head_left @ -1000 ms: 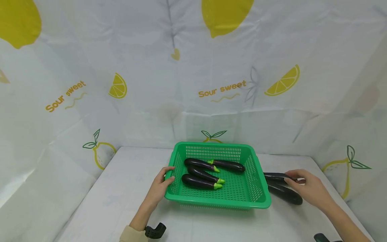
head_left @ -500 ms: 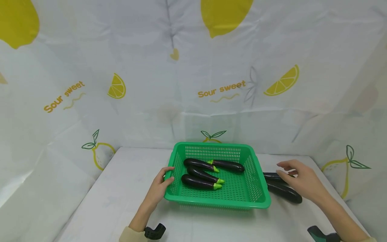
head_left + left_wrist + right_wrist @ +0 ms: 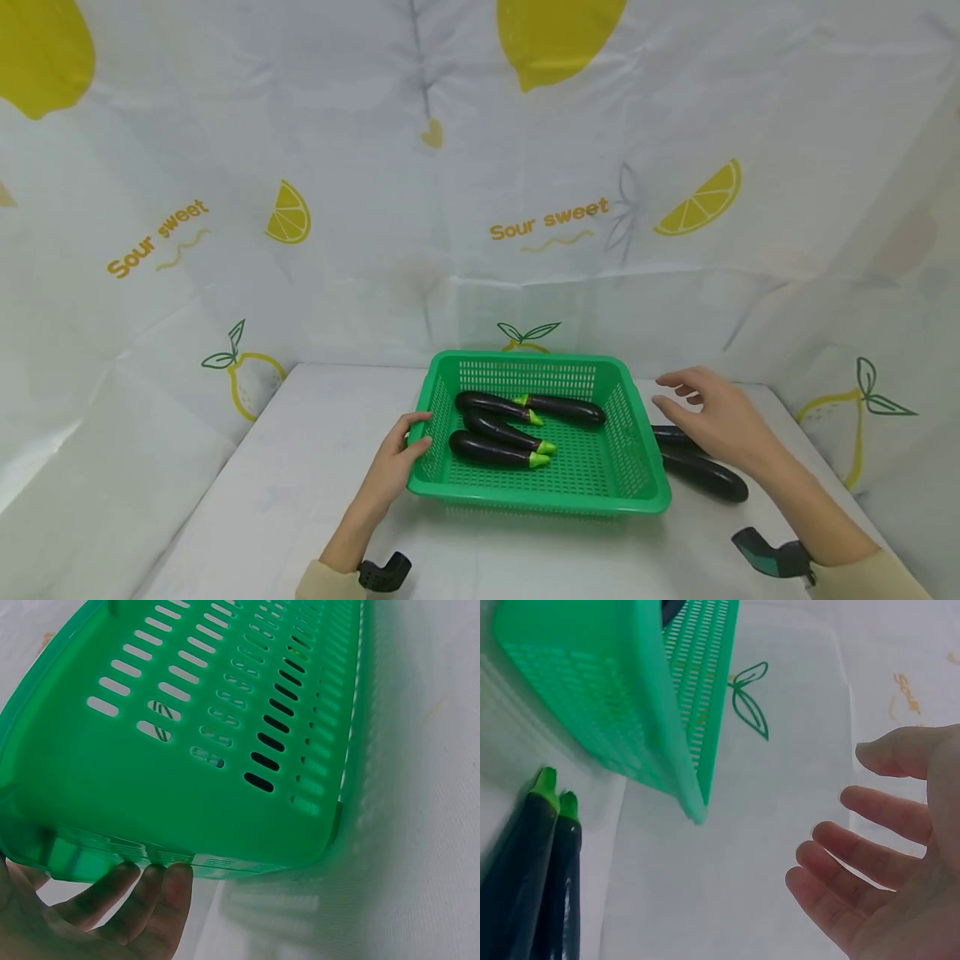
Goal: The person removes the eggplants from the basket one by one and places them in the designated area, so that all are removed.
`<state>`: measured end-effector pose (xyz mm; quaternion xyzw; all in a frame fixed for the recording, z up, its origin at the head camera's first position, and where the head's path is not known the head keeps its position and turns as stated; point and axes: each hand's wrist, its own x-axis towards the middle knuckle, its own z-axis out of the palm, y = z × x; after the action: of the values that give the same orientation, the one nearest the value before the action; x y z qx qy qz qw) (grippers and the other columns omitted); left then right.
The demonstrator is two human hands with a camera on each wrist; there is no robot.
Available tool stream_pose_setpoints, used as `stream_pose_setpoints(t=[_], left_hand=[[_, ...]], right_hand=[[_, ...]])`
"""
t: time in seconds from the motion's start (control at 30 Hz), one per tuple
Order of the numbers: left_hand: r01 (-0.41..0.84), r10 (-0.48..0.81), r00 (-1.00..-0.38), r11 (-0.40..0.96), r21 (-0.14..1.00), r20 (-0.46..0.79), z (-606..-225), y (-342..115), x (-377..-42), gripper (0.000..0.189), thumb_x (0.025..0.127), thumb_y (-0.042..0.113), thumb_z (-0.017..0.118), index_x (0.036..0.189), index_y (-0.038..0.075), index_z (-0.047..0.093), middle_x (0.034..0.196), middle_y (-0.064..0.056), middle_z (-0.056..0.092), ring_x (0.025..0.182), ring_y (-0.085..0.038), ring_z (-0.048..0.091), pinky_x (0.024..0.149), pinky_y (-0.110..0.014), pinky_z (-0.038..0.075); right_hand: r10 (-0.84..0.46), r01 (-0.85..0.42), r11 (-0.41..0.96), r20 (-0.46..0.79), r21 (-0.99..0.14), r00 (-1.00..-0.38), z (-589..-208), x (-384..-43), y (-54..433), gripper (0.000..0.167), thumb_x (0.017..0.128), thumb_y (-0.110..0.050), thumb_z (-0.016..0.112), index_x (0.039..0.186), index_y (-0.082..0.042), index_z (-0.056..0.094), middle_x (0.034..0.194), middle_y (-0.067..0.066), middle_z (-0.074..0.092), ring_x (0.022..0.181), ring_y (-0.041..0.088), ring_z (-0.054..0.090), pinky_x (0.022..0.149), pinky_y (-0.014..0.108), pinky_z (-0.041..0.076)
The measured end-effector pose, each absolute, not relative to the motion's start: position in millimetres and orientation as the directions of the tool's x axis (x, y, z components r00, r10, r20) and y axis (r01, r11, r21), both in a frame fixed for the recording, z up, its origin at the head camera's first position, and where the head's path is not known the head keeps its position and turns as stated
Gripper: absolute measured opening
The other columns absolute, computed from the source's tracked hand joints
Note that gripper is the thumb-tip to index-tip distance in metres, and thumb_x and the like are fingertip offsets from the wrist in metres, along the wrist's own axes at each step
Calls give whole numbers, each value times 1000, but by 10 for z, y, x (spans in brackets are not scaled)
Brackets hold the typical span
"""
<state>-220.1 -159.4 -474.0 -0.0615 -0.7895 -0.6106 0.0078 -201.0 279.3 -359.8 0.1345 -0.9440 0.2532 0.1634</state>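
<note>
A green plastic basket stands on the table with several dark purple eggplants lying in it, their caps bright green. At its left side my left hand holds the rim, thumb and fingers on the edge; the left wrist view shows the fingertips against the end wall. My right hand is raised to the right of the basket, fingers loosely bent, nothing in it. Below that hand, two eggplants lie side by side on the table against the basket's right side, the nearer eggplant and the farther eggplant, partly hidden.
A white cloth covers the table. Behind it rises a white sheet printed with lemons and lettering. Each wrist carries a dark device, the left device and the right device.
My right hand has let go of the farther loose eggplant, lifted off it and moved up and left towards the basket's rim. My left hand has stayed on the basket.
</note>
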Motion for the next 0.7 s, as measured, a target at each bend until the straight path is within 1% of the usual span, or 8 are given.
stream_pose_setpoints(t=[0.1, 0.27, 0.37, 0.5, 0.7], left_hand=[[111, 86, -992, 251, 962, 92, -4737, -1593, -2195, 39, 104, 20, 58, 142, 14, 54, 157, -16, 40, 142, -39, 40, 110, -61, 33], [108, 82, -993, 253, 961, 90, -4730, -1590, -2191, 38, 104, 20, 57, 142, 14, 54, 158, -17, 38, 145, -42, 34, 112, -64, 30], [96, 78, -994, 247, 964, 79, -4717, -1585, -2189, 38, 104, 19, 57, 143, 15, 54, 158, -15, 40, 144, -40, 38, 112, -61, 31], [108, 84, -992, 255, 961, 89, -4699, -1581, -2175, 39, 105, 19, 56, 143, 13, 53, 156, -17, 42, 139, -39, 44, 108, -59, 37], [105, 89, -992, 254, 961, 85, -4702, -1575, -2165, 40, 105, 17, 56, 144, 12, 52, 154, -17, 43, 133, -36, 50, 105, -57, 40]], right_hand=[[-188, -349, 834, 374, -428, -908, -3549, -2059, 2721, 35, 97, -24, 69, 122, 0, 67, 119, 22, 64, 104, 41, 63, 85, 57, 53], [-221, -375, 835, 379, -402, -898, -3486, -2147, 2592, 34, 98, -25, 68, 121, 0, 68, 119, 21, 64, 104, 41, 63, 84, 57, 53], [-235, -382, 842, 379, -380, -895, -3449, -2202, 2504, 33, 98, -26, 67, 119, 0, 69, 117, 20, 65, 104, 40, 63, 83, 57, 53], [-262, -392, 853, 366, -344, -893, -3409, -2282, 2379, 33, 98, -27, 66, 118, -1, 70, 118, 20, 65, 104, 38, 63, 84, 56, 51], [-298, -411, 855, 347, -317, -889, -3382, -2391, 2223, 30, 98, -24, 65, 117, -2, 69, 119, 20, 64, 102, 37, 62, 83, 56, 51]])
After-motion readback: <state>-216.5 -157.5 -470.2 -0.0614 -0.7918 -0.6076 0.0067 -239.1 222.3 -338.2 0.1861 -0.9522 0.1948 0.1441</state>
